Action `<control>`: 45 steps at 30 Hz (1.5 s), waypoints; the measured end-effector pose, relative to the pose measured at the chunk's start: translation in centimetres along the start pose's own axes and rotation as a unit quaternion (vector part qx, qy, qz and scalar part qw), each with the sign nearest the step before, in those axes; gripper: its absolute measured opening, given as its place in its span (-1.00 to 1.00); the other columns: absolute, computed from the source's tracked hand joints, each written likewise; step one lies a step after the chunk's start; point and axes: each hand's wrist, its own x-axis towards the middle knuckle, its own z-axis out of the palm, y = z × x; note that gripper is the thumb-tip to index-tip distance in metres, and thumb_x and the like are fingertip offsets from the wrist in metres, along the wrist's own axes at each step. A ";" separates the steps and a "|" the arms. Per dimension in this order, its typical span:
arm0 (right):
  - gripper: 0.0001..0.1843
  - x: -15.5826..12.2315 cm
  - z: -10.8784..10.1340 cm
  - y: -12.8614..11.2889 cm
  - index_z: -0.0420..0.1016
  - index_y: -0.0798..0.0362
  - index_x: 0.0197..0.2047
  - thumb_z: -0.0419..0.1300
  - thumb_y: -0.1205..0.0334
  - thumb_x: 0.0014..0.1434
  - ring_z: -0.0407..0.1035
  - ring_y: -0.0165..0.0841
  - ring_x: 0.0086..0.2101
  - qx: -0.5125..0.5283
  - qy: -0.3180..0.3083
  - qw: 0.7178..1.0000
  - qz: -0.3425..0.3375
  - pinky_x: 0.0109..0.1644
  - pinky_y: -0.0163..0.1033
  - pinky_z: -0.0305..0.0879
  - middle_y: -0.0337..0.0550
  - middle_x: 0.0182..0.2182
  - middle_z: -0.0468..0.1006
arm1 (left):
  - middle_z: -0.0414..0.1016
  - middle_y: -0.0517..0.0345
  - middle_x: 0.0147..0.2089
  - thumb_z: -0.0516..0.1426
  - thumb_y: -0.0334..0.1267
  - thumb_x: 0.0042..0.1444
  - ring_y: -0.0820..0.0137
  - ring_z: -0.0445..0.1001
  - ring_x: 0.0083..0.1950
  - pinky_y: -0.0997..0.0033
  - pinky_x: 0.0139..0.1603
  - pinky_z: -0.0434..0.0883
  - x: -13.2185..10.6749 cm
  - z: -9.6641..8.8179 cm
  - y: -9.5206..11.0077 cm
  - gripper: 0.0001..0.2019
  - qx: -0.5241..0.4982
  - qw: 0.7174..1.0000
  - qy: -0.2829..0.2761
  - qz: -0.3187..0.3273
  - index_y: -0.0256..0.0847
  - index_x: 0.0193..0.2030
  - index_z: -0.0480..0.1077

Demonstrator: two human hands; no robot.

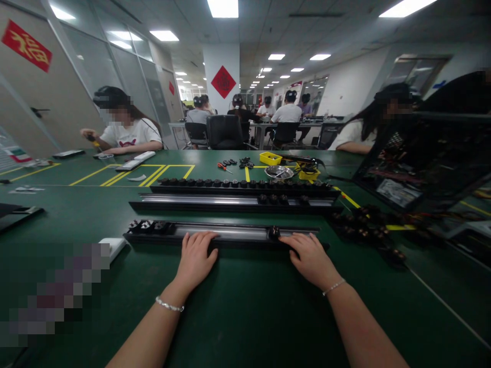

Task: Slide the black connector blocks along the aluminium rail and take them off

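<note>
A long black channel-shaped rail (230, 232) lies across the green table in front of me. Several small black parts with metal contacts (146, 225) sit in its left end. One lone black part (274, 232) stands further right in the channel. My left hand (197, 258) rests on the rail's near edge, fingers stretched out over it and holding nothing. Beside the lone part, my right hand (310, 255) lies on the rail with fingers extended. Its index fingertip is at or against that part; exact contact is hard to tell.
Behind it lie a partly filled rail (215, 201) and a rail lined with black parts (245, 187). Loose black parts (364, 227) are heaped right, near a dark open case (425, 158). A metal bowl (279, 173) and yellow bin (270, 158) stand beyond. Other people sit around.
</note>
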 end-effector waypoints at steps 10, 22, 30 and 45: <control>-0.53 -0.1 -0.6 0.8 0.36 -0.12 0.07 -0.03 0.33 0.09 0.24 -0.26 0.04 0.013 -0.013 1.000 0.010 0.20 0.09 -0.08 -0.16 0.00 0.45 | 0.41 0.12 0.05 0.05 -0.25 0.07 0.21 0.27 0.12 -0.06 0.27 -0.06 0.0 -0.1 -0.1 -0.64 0.004 1.000 -0.002 0.006 -0.07 0.05 0.29; -0.59 -0.5 -0.5 2.3 0.43 -0.11 -0.01 -0.02 0.30 0.09 0.27 -0.23 0.02 0.003 0.035 0.999 0.011 0.16 0.11 0.01 -0.17 -0.05 0.49 | 0.40 0.12 0.07 0.05 -0.25 0.07 0.22 0.26 0.13 -0.05 0.28 -0.07 -0.1 -0.3 -0.1 -0.64 -0.005 1.000 -0.003 0.007 -0.07 0.05 0.29; -0.71 -0.1 -0.2 1.8 0.48 0.03 -0.19 0.01 0.23 0.08 0.30 -0.25 -0.04 0.062 0.136 0.988 0.050 0.08 -0.06 0.16 -0.07 -0.08 0.48 | 0.40 0.12 0.06 0.04 -0.25 0.08 0.22 0.25 0.13 -0.05 0.27 -0.08 -0.1 -0.2 0.0 -0.64 -0.007 1.000 -0.006 0.005 -0.08 0.06 0.28; -0.63 2.5 1.2 -1.9 0.45 -0.02 -0.11 0.02 0.03 0.08 0.22 -0.13 0.02 0.050 0.186 0.964 0.186 0.15 0.14 -0.16 -0.09 -0.07 0.49 | 0.42 0.11 0.04 0.05 -0.27 0.06 0.21 0.27 0.13 -0.05 0.27 -0.06 0.0 -0.3 0.1 -0.64 -0.011 1.000 0.002 0.001 -0.06 0.04 0.30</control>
